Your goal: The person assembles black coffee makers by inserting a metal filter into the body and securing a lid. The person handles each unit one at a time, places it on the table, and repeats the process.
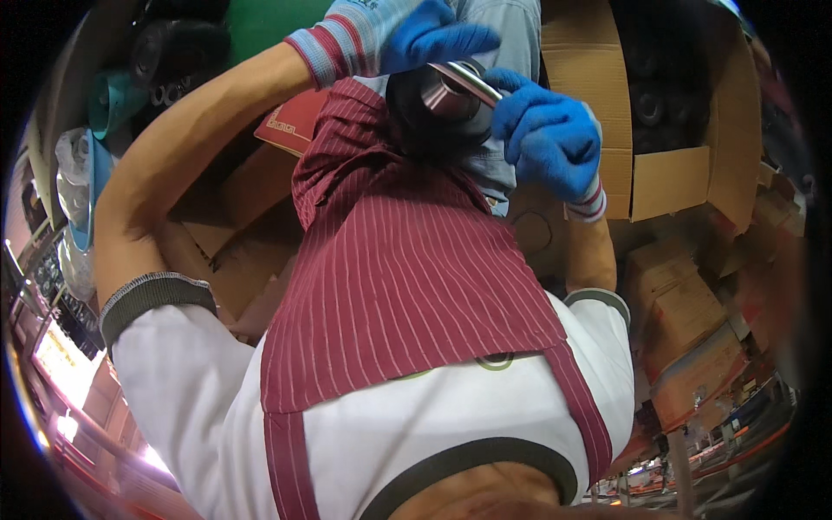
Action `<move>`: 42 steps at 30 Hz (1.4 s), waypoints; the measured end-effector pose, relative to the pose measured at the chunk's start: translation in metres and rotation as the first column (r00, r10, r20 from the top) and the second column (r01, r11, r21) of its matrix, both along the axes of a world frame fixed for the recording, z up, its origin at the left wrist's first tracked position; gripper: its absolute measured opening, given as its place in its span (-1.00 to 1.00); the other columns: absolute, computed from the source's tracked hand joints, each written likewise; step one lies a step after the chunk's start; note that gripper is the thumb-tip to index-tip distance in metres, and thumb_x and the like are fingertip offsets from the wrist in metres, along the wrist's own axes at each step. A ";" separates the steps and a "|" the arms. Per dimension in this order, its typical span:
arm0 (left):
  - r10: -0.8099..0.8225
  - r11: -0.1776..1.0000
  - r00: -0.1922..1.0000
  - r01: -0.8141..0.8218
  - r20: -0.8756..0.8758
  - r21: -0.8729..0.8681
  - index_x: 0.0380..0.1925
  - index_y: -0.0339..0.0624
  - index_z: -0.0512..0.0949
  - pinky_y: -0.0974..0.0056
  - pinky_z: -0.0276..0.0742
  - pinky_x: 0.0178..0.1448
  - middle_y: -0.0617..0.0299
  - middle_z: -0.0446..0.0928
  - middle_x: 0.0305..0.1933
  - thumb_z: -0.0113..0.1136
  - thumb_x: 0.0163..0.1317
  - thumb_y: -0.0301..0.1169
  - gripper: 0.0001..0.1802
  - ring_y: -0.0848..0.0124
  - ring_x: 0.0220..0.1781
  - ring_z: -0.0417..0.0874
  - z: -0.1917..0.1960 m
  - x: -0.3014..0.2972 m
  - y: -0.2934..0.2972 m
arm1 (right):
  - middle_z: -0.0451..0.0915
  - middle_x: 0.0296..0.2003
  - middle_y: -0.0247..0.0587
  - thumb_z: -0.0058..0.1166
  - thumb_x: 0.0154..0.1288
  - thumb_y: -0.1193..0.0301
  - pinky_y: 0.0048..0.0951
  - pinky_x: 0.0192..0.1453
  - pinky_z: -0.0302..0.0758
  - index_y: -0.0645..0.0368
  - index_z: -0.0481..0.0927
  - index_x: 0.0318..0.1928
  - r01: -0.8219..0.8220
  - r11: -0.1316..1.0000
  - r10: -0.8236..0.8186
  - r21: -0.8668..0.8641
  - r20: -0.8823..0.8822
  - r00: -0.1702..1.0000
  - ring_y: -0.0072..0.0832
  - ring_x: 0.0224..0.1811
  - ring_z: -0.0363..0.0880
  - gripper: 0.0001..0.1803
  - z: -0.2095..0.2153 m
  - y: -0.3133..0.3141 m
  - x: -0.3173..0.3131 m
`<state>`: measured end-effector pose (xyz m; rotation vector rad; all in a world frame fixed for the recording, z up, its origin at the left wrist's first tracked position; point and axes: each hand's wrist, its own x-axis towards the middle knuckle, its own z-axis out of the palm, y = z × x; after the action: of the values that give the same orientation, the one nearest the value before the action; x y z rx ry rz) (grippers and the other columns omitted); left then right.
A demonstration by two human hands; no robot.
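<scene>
Maroon fabric with pale stripes is forming one apron [407, 277], which is lying over one white shirt [208, 373] at the near side. One cardboard box [594, 95] with raised flaps is standing at the far right; dark round pieces, too shadowed to count, are sitting inside. One green surface [273, 26] is showing at the far left, and one red box [290, 126] is lying nearer. Two blue gloves [546, 165] are covering two hands. The left hand [425, 35] is resting its loosely bent fingers by the left end of one silver rod [472, 84]; whether they are gripping it cannot be told. The right hand [550, 134] is curling its fingers closely around the rod's right end. One black round piece [433, 134] with one shiny metal centre is sitting over the lap. The rod is slanting above this piece, between both hands.
</scene>
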<state>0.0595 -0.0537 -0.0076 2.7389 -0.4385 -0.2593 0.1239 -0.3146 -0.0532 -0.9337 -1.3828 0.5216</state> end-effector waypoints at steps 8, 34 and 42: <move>0.180 0.593 0.964 -0.265 -0.195 -0.760 -0.48 -0.22 0.75 0.22 0.51 -0.44 0.18 0.60 -0.63 -0.20 0.55 0.25 -0.18 0.35 -0.62 0.58 -0.023 0.015 0.017 | 0.39 -0.78 -0.40 0.43 0.08 0.34 -0.01 0.32 0.56 -0.06 0.47 -0.82 0.081 0.992 -0.024 -0.100 0.472 0.881 -0.46 -0.61 0.48 -0.55 0.041 0.032 -0.035; -0.124 0.725 0.927 -0.158 -0.354 -0.670 -0.21 -0.01 0.84 0.21 0.64 -0.25 0.21 0.68 -0.53 -0.19 0.52 0.29 -0.25 0.39 -0.47 0.69 -0.057 0.099 -0.004 | 0.78 -0.28 -0.21 0.29 0.25 0.22 0.12 0.47 0.36 0.06 0.82 -0.28 0.090 0.956 0.025 -0.280 0.382 0.924 -0.25 -0.14 0.75 -0.79 0.065 0.084 -0.045; -0.043 0.488 0.863 -0.422 -0.504 -0.764 -0.38 -0.24 0.80 0.42 0.33 -0.61 0.26 0.51 -0.74 -0.26 0.54 0.30 -0.11 0.50 -0.76 0.48 -0.066 0.076 0.013 | 0.68 0.10 0.07 -0.32 0.66 -0.11 0.07 0.47 0.40 0.21 0.47 0.33 0.709 0.608 -0.704 -0.357 -0.655 0.274 -0.05 0.20 0.63 -0.32 0.007 -0.044 -0.016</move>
<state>0.1359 -0.0410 -0.0740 1.6033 -0.0484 -0.4674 0.1076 -0.3584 -0.0458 -1.0488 -0.0869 0.1339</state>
